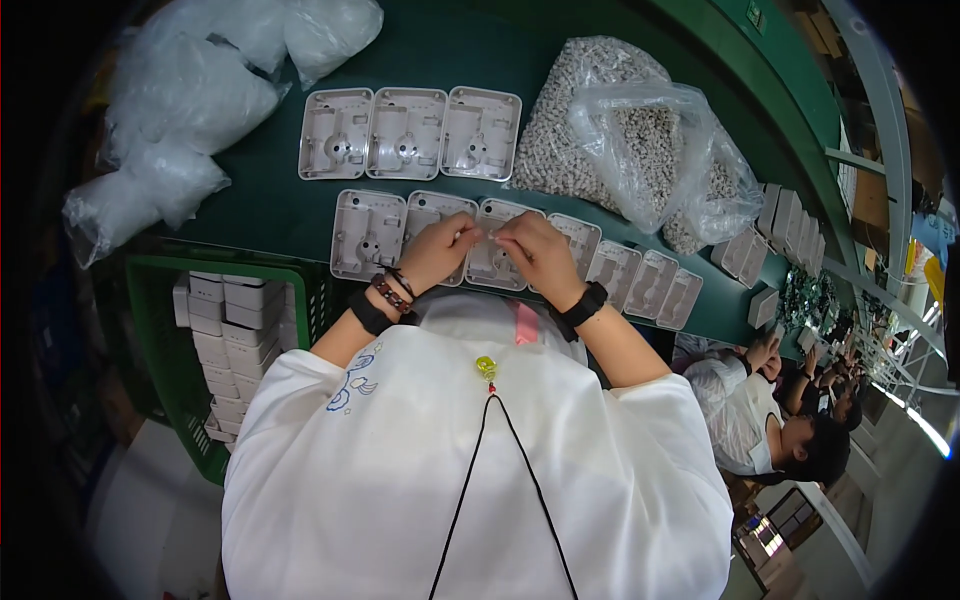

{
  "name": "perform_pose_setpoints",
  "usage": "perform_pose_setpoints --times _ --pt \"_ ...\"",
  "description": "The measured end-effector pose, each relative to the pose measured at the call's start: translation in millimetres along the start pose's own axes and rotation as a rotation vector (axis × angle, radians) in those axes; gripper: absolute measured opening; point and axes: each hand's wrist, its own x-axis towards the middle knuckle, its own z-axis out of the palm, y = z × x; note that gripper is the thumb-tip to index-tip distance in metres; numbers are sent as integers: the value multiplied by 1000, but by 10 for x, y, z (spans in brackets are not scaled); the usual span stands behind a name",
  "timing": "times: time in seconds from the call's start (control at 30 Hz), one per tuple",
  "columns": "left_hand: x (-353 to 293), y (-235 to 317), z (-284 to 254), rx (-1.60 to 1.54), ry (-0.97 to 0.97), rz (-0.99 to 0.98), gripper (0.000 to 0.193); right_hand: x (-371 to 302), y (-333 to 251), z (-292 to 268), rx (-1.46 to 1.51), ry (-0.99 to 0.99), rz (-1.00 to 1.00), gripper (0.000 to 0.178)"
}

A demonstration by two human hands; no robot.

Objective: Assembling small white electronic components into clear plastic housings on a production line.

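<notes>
My left hand point(437, 252) is closed in a pinch over the row of white plastic housings, and what it holds, if anything, is too small to make out. Close beside it, my right hand point(541, 252) is also pinched, fingertips above an open white housing point(492, 268); its contents are hidden too. Under my left hand lies another housing point(428, 205), partly covered. Further along the row on the left sits an uncovered housing point(367, 215), its inner ribs and a round part showing. To the right of my hands the row goes on with several more housings point(612, 270).
Behind the row stand three more housings point(407, 125). Clear bags of small pale parts point(600, 130) lie at the back right, filled plastic bags point(190, 95) at the back left. A green crate point(170, 400) holds stacked white housings. Co-workers point(745, 410) sit along the bench at right.
</notes>
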Motion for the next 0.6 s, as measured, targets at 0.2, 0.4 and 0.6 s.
perform_pose_setpoints --times 0.2,0.4,0.6 --pt "-20 14 29 827 130 -38 22 180 430 -15 -294 -146 -250 12" --pt "33 29 74 938 113 -6 24 440 483 48 -505 -431 -400 13" --pt "-34 17 132 927 149 -30 23 491 403 18 -607 -464 -503 15"
